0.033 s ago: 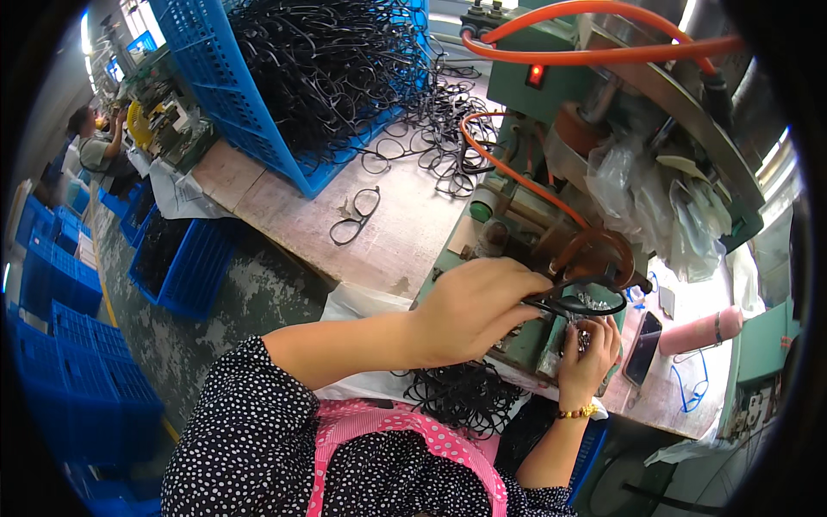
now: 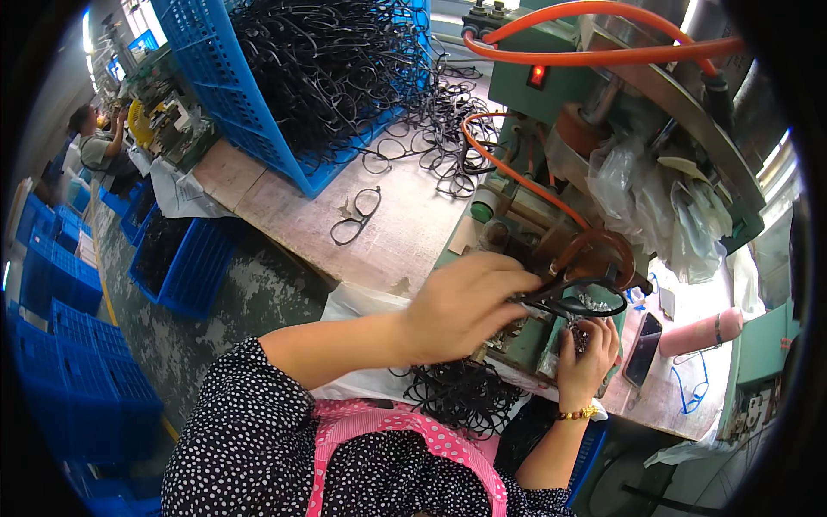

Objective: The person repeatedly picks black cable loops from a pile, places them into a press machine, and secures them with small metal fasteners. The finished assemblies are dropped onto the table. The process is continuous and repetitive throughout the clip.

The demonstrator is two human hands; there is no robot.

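My left hand (image 2: pixel 465 306), slightly blurred, has its fingers closed on one end of a black eyeglass frame (image 2: pixel 622 302) in front of the green bench machine (image 2: pixel 525 198). The frame's rims extend to the right, over a tray (image 2: pixel 549 358) of small shiny metal parts (image 2: pixel 593 302). My right hand (image 2: pixel 587 358), with a beaded bracelet at its wrist, reaches into this tray just below the frame. Its thumb and fingers curl around some of the metal parts. Below the bench edge, a pile of black eyeglass frames (image 2: pixel 461 396) lies by my apron.
A blue crate (image 2: pixel 250 112) heaped with black frames stands at the far left of the bench, loose frames beside it. One frame (image 2: pixel 355 215) lies alone. A phone (image 2: pixel 642 349), pink bottle (image 2: pixel 702 332) and blue glasses (image 2: pixel 689 383) lie right. A person (image 2: pixel 99 142) works far left.
My left hand has shifted slightly left along with its end of the eyeglass frame. The far rim stays nearly in place. My right hand remains in the tray, its fingers moving a little.
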